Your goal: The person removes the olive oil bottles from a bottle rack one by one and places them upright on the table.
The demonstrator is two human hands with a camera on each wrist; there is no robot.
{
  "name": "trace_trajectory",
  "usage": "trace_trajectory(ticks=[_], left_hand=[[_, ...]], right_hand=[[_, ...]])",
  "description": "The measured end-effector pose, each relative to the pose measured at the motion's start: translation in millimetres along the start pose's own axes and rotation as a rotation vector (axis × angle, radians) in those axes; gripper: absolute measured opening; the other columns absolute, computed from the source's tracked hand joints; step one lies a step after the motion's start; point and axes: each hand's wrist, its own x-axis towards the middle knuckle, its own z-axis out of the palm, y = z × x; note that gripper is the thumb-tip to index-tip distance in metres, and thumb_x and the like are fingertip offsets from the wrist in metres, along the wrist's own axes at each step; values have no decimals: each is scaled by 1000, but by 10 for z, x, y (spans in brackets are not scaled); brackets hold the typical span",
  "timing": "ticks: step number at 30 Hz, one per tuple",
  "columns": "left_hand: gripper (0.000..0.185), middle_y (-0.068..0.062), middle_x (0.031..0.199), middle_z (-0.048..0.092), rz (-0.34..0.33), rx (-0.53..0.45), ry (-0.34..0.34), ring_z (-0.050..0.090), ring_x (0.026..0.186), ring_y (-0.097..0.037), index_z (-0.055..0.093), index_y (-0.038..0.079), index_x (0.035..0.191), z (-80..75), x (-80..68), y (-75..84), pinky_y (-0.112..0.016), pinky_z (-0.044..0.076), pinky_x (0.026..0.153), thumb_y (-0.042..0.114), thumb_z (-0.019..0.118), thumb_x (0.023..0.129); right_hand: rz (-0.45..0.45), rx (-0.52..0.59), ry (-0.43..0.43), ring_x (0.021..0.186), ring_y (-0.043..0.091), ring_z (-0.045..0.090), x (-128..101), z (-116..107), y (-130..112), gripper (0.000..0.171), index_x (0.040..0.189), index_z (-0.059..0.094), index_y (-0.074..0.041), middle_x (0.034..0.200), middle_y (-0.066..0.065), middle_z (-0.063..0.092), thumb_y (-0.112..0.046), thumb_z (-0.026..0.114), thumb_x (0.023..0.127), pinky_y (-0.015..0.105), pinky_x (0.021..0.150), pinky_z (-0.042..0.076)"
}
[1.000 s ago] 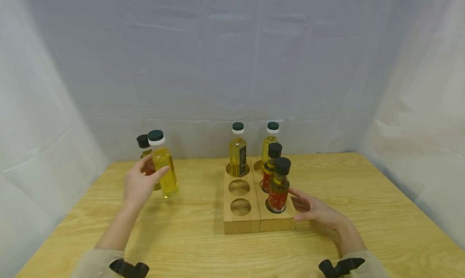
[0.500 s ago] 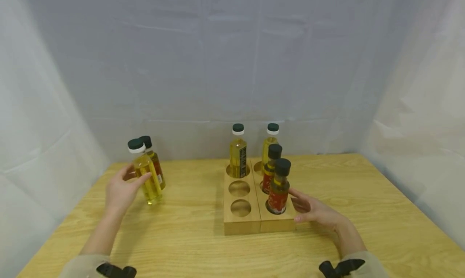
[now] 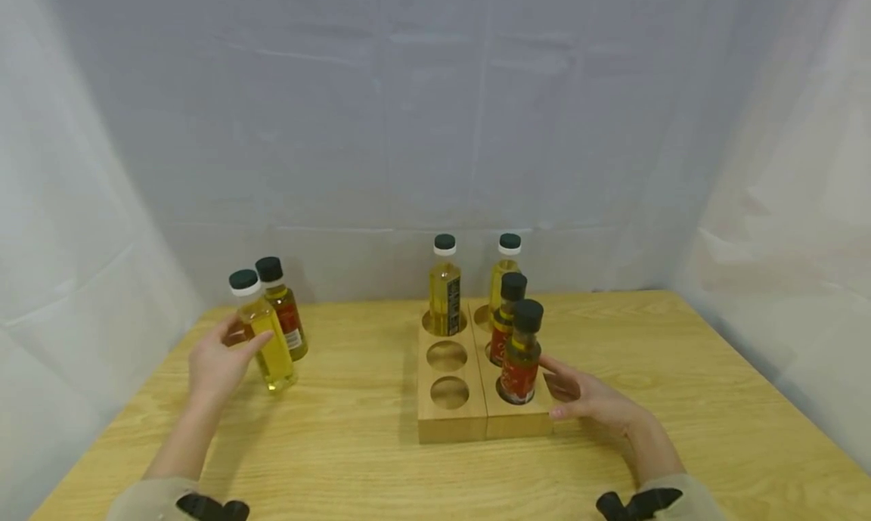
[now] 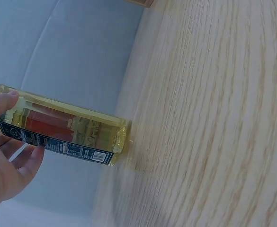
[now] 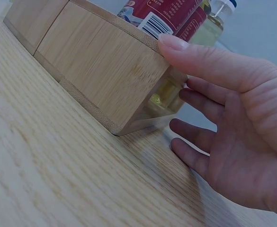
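Head view. Left hand (image 3: pixel 216 361) has its grip closed round a clear square-sided bottle of pale yellow oil with a white collar and dark green cap (image 3: pixel 261 332), thumb across the near face. The bottle tilts left at the top, its base at or just above the light wood-grain bench (image 3: pixel 340 460) at far left; contact cannot be told here. Just behind it, touching or nearly so, stands a shorter dark-capped bottle with a red label (image 3: pixel 284 309). At centre sits a pale bamboo block rack with round wells (image 3: pixel 449 423): the left column has a yellow oil bottle (image 3: pixel 444 286) in the far well and two near wells vacant; the right column is full, with a red-labelled black-capped bottle (image 3: pixel 520 355) nearest. Right hand (image 3: pixel 592 400) lies released, fingers straight against the rack's right side, probably to steady it.

Left wrist view. Bottle (image 4: pixel 62 132) is smooth, transparent and flat-faced, with a dark printed label. Thumb and fingers (image 4: pixel 5 142) hold its upper body; the base corner appears to meet the bench (image 4: pixel 214 118).

Right wrist view. Right hand (image 5: pixel 233 118) is open, thumb lying on the rack's top edge (image 5: pixel 105 71), fingers beside its end face. The bamboo is matt with fine straight grain.
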Motion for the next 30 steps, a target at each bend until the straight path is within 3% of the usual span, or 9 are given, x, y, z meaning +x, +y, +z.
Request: trace_trajectory(ticks=[11, 21, 25, 30], left_hand=[[75, -24, 137, 41, -45, -21, -4, 41, 122, -38, 31, 4, 143, 14, 30, -40, -50, 37, 98, 43, 62, 87], [74, -26, 136, 42, -27, -14, 17, 42, 121, -39, 33, -1, 141, 35, 54, -65, -50, 37, 98, 41, 61, 88], [69, -26, 131, 46, -23, -21, 92, 43, 119, -37, 38, -4, 137, 44, 23, -49, -48, 36, 98, 39, 61, 88], [51, -11, 110, 57, -19, -75, 288, 51, 97, -16, 52, -1, 122, 62, -36, -15, -20, 43, 75, 36, 62, 88]], right_hand=[[6, -5, 5, 132, 51, 9, 7, 13, -13, 87, 146, 2, 5, 148, 31, 2, -13, 64, 87, 55, 106, 16], [5, -4, 8, 133, 50, 9, 23, 15, 2, 88, 146, 2, 5, 149, 31, 2, -14, 65, 87, 54, 106, 16], [5, -8, 12, 133, 50, 10, 19, 16, 1, 88, 146, 3, 4, 149, 31, 3, -14, 66, 87, 54, 106, 17], [-6, -10, 16, 132, 50, 11, 25, 15, -1, 88, 146, 4, 5, 149, 31, 4, -14, 66, 86, 54, 106, 17]])
